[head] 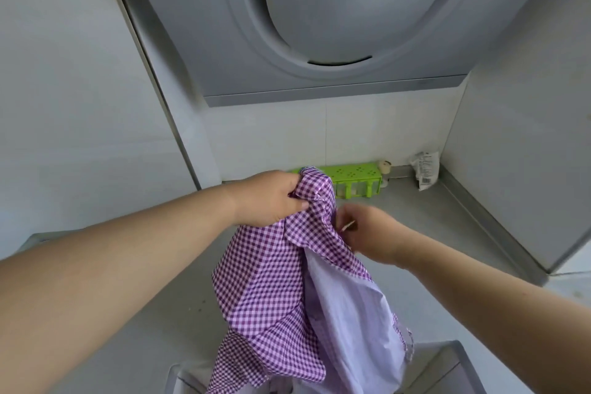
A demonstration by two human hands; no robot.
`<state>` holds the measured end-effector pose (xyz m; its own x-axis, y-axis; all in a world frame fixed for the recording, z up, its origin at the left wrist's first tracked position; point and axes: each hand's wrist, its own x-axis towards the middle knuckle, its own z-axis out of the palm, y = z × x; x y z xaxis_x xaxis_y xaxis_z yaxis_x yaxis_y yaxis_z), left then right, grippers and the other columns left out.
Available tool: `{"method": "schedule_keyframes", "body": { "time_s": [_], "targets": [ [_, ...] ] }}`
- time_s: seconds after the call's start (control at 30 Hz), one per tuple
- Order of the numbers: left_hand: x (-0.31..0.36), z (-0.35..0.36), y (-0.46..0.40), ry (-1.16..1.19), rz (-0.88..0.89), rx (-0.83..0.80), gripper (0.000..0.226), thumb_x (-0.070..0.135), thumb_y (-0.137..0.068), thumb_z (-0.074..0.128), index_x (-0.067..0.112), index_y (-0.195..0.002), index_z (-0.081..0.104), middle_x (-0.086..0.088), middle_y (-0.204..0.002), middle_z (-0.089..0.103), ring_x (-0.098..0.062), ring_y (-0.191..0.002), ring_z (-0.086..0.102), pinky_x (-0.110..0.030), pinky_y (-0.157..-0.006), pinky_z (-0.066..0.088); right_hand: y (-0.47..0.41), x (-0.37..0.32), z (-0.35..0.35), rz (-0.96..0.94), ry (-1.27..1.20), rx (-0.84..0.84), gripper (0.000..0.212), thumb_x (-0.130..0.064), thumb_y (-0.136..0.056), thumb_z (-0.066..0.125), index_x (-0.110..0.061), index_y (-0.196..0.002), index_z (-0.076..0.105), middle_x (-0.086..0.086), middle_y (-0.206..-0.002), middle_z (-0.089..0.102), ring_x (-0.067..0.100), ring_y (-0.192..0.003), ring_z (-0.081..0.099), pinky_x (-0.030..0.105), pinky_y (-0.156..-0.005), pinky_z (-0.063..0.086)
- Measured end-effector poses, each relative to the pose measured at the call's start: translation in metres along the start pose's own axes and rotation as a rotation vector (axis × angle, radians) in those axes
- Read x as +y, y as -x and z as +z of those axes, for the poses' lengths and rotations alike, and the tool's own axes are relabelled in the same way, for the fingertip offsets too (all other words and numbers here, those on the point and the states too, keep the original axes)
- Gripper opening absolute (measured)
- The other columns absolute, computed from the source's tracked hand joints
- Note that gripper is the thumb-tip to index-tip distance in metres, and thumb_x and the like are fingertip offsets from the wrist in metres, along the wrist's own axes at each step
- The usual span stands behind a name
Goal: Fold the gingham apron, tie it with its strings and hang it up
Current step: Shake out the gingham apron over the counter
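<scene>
Grey ROBAM range hood (335, 19) mounted on white-tiled wall (271, 134), flanked by white cabinets (64, 89), above grey countertop (431, 217).

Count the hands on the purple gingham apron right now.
2. The left hand grips the purple-and-white gingham apron at its bunched top; the right hand touches its right edge, fingers blurred.

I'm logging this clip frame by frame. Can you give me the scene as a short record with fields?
setting: grey kitchen counter under a silver range hood
item: purple-and-white gingham cloth apron, hanging unfolded
left hand: grips the bunched top
right hand: at the apron's edge; blurred
background: green plastic rack, crumpled white packet
</scene>
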<state>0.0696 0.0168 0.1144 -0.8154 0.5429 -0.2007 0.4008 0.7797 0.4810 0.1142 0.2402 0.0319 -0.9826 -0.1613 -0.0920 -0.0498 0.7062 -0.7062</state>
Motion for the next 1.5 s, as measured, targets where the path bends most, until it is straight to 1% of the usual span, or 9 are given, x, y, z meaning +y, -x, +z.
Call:
{"method": "schedule_keyframes", "body": {
  "time_s": [0.13, 0.23, 0.4, 0.7, 0.83, 0.93, 1.23, 1.37, 1.5],
  "targets": [
    [0.003, -0.013, 0.014, 0.057, 0.009, 0.020, 0.018, 0.031, -0.105, 0.061, 0.029, -0.120, 0.069, 0.012, -0.114, 0.074, -0.008, -0.105, 0.068, -0.032, -0.101, 0.054, 0.001, 0.000, 0.014, -0.093, 0.155, -0.085, 0.031, -0.021, -0.090, 0.073, -0.030, -0.116, 0.061, -0.018, -0.106, 0.068, 0.003, -0.099, 0.066, 0.023, -0.091, 0.054],
    [-0.001, -0.021, 0.023, 0.081, 0.005, 0.054, 0.020, 0.028, -0.105, 0.061, 0.029, -0.123, 0.069, 0.014, -0.115, 0.073, -0.006, -0.105, 0.067, -0.026, -0.096, 0.053, -0.003, -0.009, 0.022, -0.124, 0.186, -0.131, 0.015, -0.019, -0.094, 0.061, -0.027, -0.106, 0.066, -0.011, -0.101, 0.073, 0.011, -0.093, 0.069, 0.040, -0.088, 0.058],
    [-0.019, -0.036, 0.041, 0.022, -0.017, 0.041, 0.020, 0.033, -0.105, 0.062, 0.038, -0.122, 0.069, 0.023, -0.116, 0.071, 0.001, -0.106, 0.065, -0.019, -0.091, 0.046, 0.006, -0.020, 0.025, -0.140, 0.253, -0.166, 0.011, -0.024, -0.096, 0.056, -0.028, -0.085, 0.053, -0.007, -0.088, 0.065, 0.015, -0.080, 0.062, 0.030, -0.067, 0.048],
    [-0.081, -0.054, 0.065, -0.153, -0.153, 0.211, 0.027, 0.035, -0.106, 0.056, 0.029, -0.129, 0.068, 0.008, -0.125, 0.069, -0.009, -0.106, 0.062, -0.026, -0.085, 0.044, 0.020, -0.024, -0.041, -0.124, 0.087, 0.506, 0.016, -0.035, -0.102, 0.058, -0.021, -0.101, 0.051, -0.008, -0.080, 0.059, 0.018, -0.073, 0.057, 0.033, -0.063, 0.037],
    [-0.095, -0.053, 0.069, -0.163, -0.192, 0.356, 0.028, 0.027, -0.106, 0.057, 0.028, -0.132, 0.067, 0.004, -0.140, 0.064, -0.018, -0.125, 0.059, -0.031, -0.101, 0.043, 0.042, -0.024, -0.064, -0.263, 0.667, 0.249, 0.027, -0.049, -0.097, 0.059, -0.025, -0.092, 0.047, -0.009, -0.071, 0.052, 0.018, -0.064, 0.052, 0.033, -0.056, 0.040],
    [-0.092, -0.050, 0.075, -0.188, -0.201, 0.410, 0.035, 0.028, -0.105, 0.060, 0.031, -0.140, 0.058, 0.001, -0.148, 0.059, -0.021, -0.132, 0.057, -0.036, -0.106, 0.044, 0.046, -0.013, -0.069, -0.020, 1.013, -0.085, 0.025, -0.045, -0.097, 0.056, -0.021, -0.092, 0.053, -0.007, -0.077, 0.054, 0.018, -0.073, 0.052, 0.030, -0.059, 0.041],
    [-0.079, -0.045, 0.082, -0.236, -0.178, 0.507, 0.021, 0.037, -0.107, 0.048, 0.026, -0.106, 0.066, 0.008, -0.104, 0.066, -0.017, -0.094, 0.061, -0.035, -0.078, 0.045, 0.058, 0.048, -0.034, 0.376, 0.619, 0.129, 0.014, -0.013, -0.087, 0.049, -0.022, -0.085, 0.061, 0.000, -0.086, 0.064, 0.019, -0.078, 0.060, 0.030, -0.061, 0.043],
    [-0.089, -0.043, 0.082, -0.130, -0.257, 0.464, 0.024, 0.028, -0.109, 0.041, 0.019, -0.094, 0.056, 0.000, -0.090, 0.062, -0.019, -0.080, 0.059, -0.035, -0.065, 0.041, 0.061, 0.043, -0.025, 0.221, 0.241, 0.407, 0.022, -0.001, -0.087, 0.047, -0.018, -0.081, 0.059, 0.004, -0.082, 0.064, 0.026, -0.078, 0.059, 0.034, -0.064, 0.043],
    [-0.084, -0.030, 0.086, 0.050, -0.275, 0.355, 0.023, 0.023, -0.111, 0.035, 0.022, -0.105, 0.057, -0.001, -0.095, 0.064, -0.018, -0.082, 0.061, -0.034, -0.064, 0.046, 0.061, 0.011, -0.013, 0.048, 0.183, 0.267, 0.026, 0.002, -0.087, 0.048, -0.021, -0.083, 0.058, -0.002, -0.081, 0.062, 0.021, -0.077, 0.056, 0.028, -0.065, 0.042]
  ]
}}
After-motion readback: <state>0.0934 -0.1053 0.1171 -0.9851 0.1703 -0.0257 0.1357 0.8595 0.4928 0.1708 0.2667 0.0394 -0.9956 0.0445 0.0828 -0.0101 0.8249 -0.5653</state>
